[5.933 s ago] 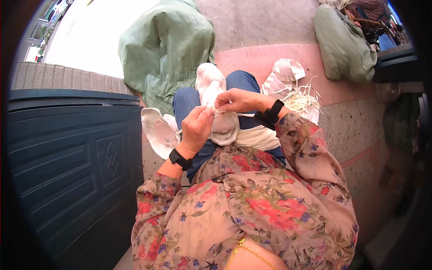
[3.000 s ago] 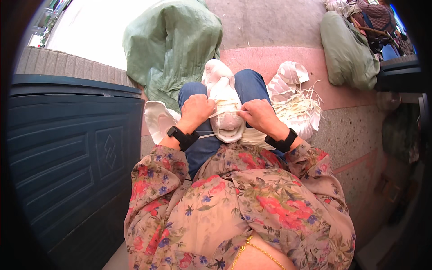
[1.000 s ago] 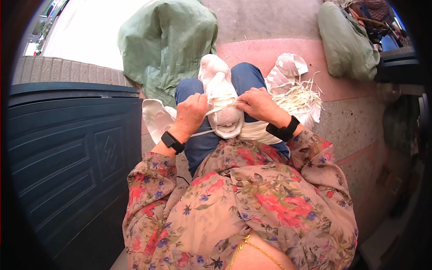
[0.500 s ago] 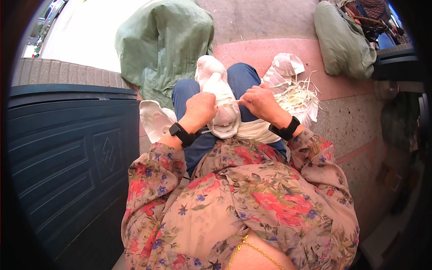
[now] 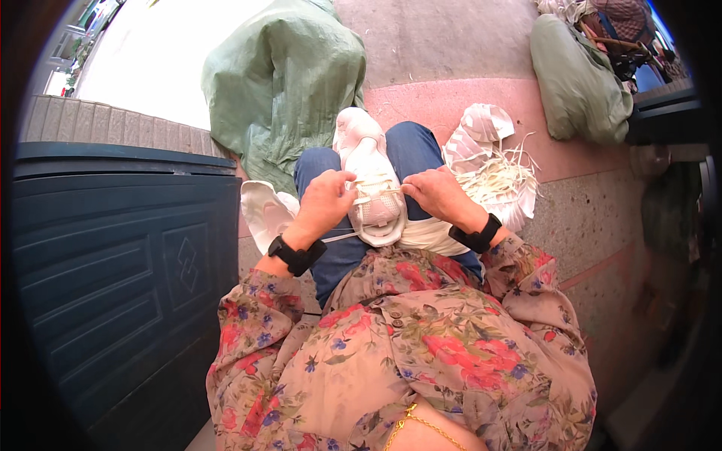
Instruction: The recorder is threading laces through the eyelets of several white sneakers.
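Observation:
A white shoe upper (image 5: 378, 214) lies lengthwise between my knees, with its rounded toe end away from me. My left hand (image 5: 327, 199) pinches a thin cream shoelace (image 5: 366, 200) over the left side of the upper's opening. On the opposite side, my right hand (image 5: 442, 197) has thumb and finger closed on the lace too. Short lengths of lace cross the upper between my hands. A bundle of pale laces (image 5: 427, 237) rests across my right thigh.
More white uppers (image 5: 479, 126) and a heap of loose laces (image 5: 502, 179) are by my right knee. Another white piece (image 5: 259, 212) lies at my left. A large green sack (image 5: 282, 86) stands ahead, a second green sack (image 5: 575, 83) far right. A dark blue panelled door (image 5: 124, 255) borders the left.
My left hand has shifted slightly and its fingers have turned toward the upper. The lace, stretched straight between my hands before, now lies lower over the upper. The whole view has tilted a little.

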`<action>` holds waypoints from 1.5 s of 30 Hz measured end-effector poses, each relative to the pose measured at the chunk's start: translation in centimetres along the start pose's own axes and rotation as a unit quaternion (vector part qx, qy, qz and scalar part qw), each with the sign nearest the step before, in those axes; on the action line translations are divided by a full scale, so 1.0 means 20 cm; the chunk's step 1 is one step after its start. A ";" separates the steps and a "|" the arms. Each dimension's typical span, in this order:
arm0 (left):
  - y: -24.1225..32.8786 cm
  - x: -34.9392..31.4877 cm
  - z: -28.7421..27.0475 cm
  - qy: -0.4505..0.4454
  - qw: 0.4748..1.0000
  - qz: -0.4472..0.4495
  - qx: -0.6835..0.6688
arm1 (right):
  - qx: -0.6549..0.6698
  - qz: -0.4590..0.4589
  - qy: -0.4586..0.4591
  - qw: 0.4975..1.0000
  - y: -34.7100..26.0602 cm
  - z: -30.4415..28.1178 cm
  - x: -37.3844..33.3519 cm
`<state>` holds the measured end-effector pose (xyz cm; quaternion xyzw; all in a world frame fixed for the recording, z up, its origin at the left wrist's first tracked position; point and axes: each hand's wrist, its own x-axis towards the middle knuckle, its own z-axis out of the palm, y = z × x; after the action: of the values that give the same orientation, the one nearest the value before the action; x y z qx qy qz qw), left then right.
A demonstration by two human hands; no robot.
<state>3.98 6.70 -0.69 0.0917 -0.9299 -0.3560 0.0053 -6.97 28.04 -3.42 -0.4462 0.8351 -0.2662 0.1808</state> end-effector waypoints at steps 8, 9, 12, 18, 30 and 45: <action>0.10 0.05 0.07 -0.030 0.945 0.128 0.299 | -0.024 -0.002 -0.029 0.999 -0.01 -0.02 0.01; 0.09 0.06 0.06 0.019 0.957 0.094 0.273 | -0.023 0.000 -0.029 0.999 -0.01 -0.02 0.01; 0.04 0.04 0.07 0.070 0.982 0.058 0.168 | -0.017 -0.008 -0.001 1.000 -0.02 -0.01 0.01; 0.00 0.05 0.00 -0.045 0.983 -0.024 -0.178 | 0.018 0.008 -0.028 0.999 -0.01 -0.03 0.02; 0.13 0.02 0.08 0.010 0.996 0.044 0.078 | -0.137 -0.072 0.122 0.980 0.25 -0.28 -0.17; -0.08 0.02 0.10 0.021 0.993 -0.115 0.001 | -0.098 -0.091 -0.006 0.991 -0.06 0.00 0.03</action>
<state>3.80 6.81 -3.24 0.2054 -0.9131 -0.3518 -0.0159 -6.60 26.97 -2.73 -0.5374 0.8119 -0.1960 0.1165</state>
